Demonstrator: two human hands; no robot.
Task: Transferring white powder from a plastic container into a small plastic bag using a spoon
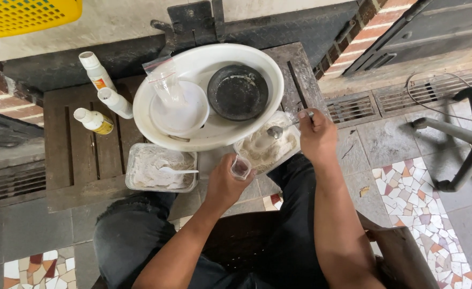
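Small clear plastic cup (240, 167) sits in the left hand (225, 184), whose fingers clench around it just below a clear plastic tray of whitish powder (268, 147). Left of it, a second clear tray (161, 167) holds white powder and a white plastic spoon (176, 171). To the right, the right hand (316, 136) grips a metal spoon (278, 130), its bowl over the powder.

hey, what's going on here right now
A seated person holds a small clear cup in the left hand and a metal spoon in the right hand, its bowl over a tray of whitish powder. A second powder tray, a large white basin and three bottles sit nearby.
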